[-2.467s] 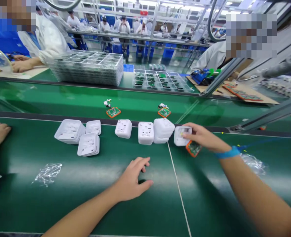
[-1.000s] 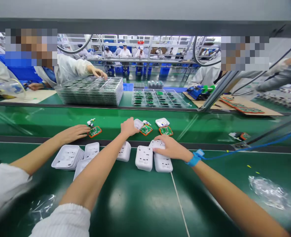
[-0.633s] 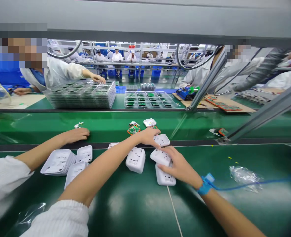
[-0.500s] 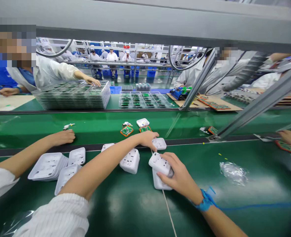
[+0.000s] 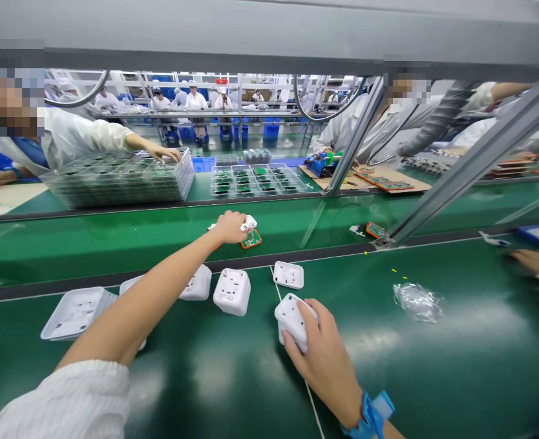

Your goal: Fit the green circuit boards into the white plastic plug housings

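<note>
My right hand [image 5: 321, 350] is closed around a white socket housing [image 5: 290, 318] that is tipped up off the green belt near me. Stretched out to the far conveyor lane, my left hand [image 5: 230, 227] curls its fingers over a small white cover piece [image 5: 250, 222], which sits beside a green circuit board with an orange rim [image 5: 252, 239]. Between my arms stand two more white housings [image 5: 232, 291] [image 5: 197, 284]. A flat white cover [image 5: 288, 275] lies just beyond my right hand.
A stack of white covers [image 5: 72, 312] sits at the left. Crumpled plastic wrap [image 5: 418, 300] lies at the right, another board [image 5: 375, 230] by a slanted metal strut [image 5: 471, 158]. Trays of boards [image 5: 255, 180] and stacked trays [image 5: 118, 180] line the far bench. A co-worker's hand [image 5: 537, 261] is at the right edge.
My left hand went from the flat cover by the belt edge out to the far lane. My right hand drew one housing closer. The neighbour's arm at left has left the view.
</note>
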The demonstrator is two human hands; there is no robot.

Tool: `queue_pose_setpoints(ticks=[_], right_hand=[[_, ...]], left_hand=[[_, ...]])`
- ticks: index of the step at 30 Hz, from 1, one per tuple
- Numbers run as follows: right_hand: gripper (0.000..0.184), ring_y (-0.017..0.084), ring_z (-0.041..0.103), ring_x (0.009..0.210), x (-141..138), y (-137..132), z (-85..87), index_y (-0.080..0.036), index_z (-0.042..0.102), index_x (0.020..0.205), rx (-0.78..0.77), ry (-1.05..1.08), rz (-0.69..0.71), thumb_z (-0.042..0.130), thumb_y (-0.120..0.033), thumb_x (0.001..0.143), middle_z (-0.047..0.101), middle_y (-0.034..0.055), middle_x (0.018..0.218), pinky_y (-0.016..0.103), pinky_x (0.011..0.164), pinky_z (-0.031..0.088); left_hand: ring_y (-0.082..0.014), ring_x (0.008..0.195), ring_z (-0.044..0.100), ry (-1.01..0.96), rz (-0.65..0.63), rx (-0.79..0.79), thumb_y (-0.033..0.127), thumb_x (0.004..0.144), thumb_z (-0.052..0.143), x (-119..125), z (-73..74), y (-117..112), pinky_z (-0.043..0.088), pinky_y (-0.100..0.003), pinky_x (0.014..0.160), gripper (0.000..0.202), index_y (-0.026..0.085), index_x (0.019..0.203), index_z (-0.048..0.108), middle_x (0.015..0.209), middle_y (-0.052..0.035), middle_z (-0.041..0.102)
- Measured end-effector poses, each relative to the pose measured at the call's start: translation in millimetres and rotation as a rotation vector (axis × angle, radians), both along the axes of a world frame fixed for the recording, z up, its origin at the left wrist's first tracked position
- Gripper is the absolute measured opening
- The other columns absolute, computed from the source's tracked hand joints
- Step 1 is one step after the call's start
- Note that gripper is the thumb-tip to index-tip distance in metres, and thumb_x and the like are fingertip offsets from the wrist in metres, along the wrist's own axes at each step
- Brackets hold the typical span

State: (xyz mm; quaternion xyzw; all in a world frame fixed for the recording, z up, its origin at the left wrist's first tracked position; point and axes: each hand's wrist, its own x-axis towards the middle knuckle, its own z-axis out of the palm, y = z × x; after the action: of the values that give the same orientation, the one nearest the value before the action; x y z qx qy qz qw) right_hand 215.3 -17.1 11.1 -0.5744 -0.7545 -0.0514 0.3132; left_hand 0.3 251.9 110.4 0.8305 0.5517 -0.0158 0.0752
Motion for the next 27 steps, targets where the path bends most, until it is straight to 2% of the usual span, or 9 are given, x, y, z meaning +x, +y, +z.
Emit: queue_pose_setpoints(ticks=[3, 6, 11, 13, 16, 19, 21, 24, 27], right_hand=[[0.055, 0.036, 0.055, 0.113, -3.6, 0.0, -1.5, -0.015, 0.045, 0.138, 0.054, -0.034, -0.006, 0.062, -0.033, 0.089, 0.050, 0.0212, 0.129, 0.053, 0.089, 0.058], [0.056, 0.036, 0.053, 0.118, -6.2, 8.7, -1.4, -0.015, 0.045, 0.138, 0.083, -0.062, 0.072, 0.061, -0.023, 0.086, 0.051, 0.0201, 0.130, 0.052, 0.093, 0.056], [0.064, 0.035, 0.050, 0.124, -8.4, 44.0, 2.0, -0.017, 0.046, 0.138, 0.040, -0.064, 0.224, 0.057, -0.009, 0.076, 0.048, 0.0188, 0.135, 0.051, 0.101, 0.052], [0.062, 0.034, 0.050, 0.125, -10.6, 57.5, 4.0, -0.016, 0.047, 0.138, 0.024, -0.072, 0.259, 0.057, -0.010, 0.077, 0.048, 0.0189, 0.136, 0.050, 0.102, 0.050], [0.055, 0.035, 0.049, 0.126, -15.5, 68.1, 5.6, -0.014, 0.048, 0.138, 0.039, -0.099, 0.265, 0.059, -0.021, 0.085, 0.048, 0.0216, 0.138, 0.052, 0.102, 0.047], [0.060, 0.040, 0.045, 0.129, -18.8, 68.3, 5.9, -0.011, 0.049, 0.137, 0.100, -0.116, 0.246, 0.065, -0.038, 0.086, 0.046, 0.0252, 0.140, 0.057, 0.102, 0.041], [0.062, 0.041, 0.042, 0.133, -18.9, 65.7, 6.8, -0.012, 0.048, 0.135, 0.137, -0.112, 0.229, 0.066, -0.044, 0.085, 0.046, 0.0256, 0.141, 0.059, 0.103, 0.037], [0.062, 0.042, 0.040, 0.135, -17.9, 60.4, 10.3, -0.015, 0.047, 0.133, 0.194, -0.095, 0.186, 0.066, -0.047, 0.084, 0.047, 0.0235, 0.141, 0.059, 0.102, 0.034], [0.059, 0.043, 0.040, 0.133, -19.7, 51.7, 15.9, -0.018, 0.048, 0.132, 0.272, -0.076, 0.156, 0.067, -0.046, 0.083, 0.048, 0.0213, 0.140, 0.059, 0.100, 0.033]], left_hand=[[-0.0494, 0.130, 0.042, 0.057, 0.284, -0.013, 0.058, 0.065, 0.077, -38.3, -14.8, -0.7, 0.039, -0.057, 0.101, 0.088, 0.011, 0.135, 0.050, 0.141, -0.0284, 0.047], [-0.0522, 0.129, 0.045, 0.059, 0.472, -0.059, 0.058, 0.055, 0.084, -67.2, -30.5, -5.0, 0.040, -0.060, 0.099, 0.097, 0.015, 0.135, 0.049, 0.141, -0.0287, 0.048], [-0.0425, 0.129, 0.051, -0.058, 0.507, -0.060, 0.041, 0.059, 0.086, -92.3, -44.0, -5.7, 0.039, -0.052, 0.104, 0.072, 0.023, 0.122, 0.055, 0.136, -0.0172, 0.059], [-0.0400, 0.128, 0.053, -0.115, 0.523, -0.029, 0.034, 0.060, 0.084, -96.6, -46.1, -6.5, 0.037, -0.051, 0.106, 0.064, 0.024, 0.117, 0.056, 0.133, -0.0154, 0.062], [-0.0429, 0.126, 0.054, -0.220, 0.592, 0.015, 0.029, 0.057, 0.084, -100.6, -47.7, -10.2, 0.038, -0.054, 0.104, 0.066, 0.020, 0.116, 0.055, 0.133, -0.0189, 0.060], [-0.0439, 0.121, 0.056, -0.377, 0.657, 0.045, 0.031, 0.056, 0.085, -105.1, -44.5, -14.7, 0.044, -0.052, 0.097, 0.070, 0.015, 0.116, 0.054, 0.131, -0.0229, 0.058], [-0.0391, 0.114, 0.061, -0.512, 0.682, 0.054, 0.033, 0.059, 0.084, -108.4, -37.6, -17.8, 0.049, -0.046, 0.090, 0.069, 0.014, 0.117, 0.053, 0.123, -0.0208, 0.062], [-0.0297, 0.097, 0.066, -0.733, 0.695, 0.065, 0.033, 0.065, 0.081, -110.8, -19.2, -25.5, 0.052, -0.038, 0.078, 0.061, 0.014, 0.116, 0.051, 0.103, -0.0137, 0.068], [-0.0216, 0.076, 0.065, -0.956, 0.655, 0.069, 0.028, 0.070, 0.076, -108.8, 7.8, -43.4, 0.050, -0.031, 0.066, 0.048, 0.013, 0.109, 0.052, 0.078, -0.0057, 0.066]])
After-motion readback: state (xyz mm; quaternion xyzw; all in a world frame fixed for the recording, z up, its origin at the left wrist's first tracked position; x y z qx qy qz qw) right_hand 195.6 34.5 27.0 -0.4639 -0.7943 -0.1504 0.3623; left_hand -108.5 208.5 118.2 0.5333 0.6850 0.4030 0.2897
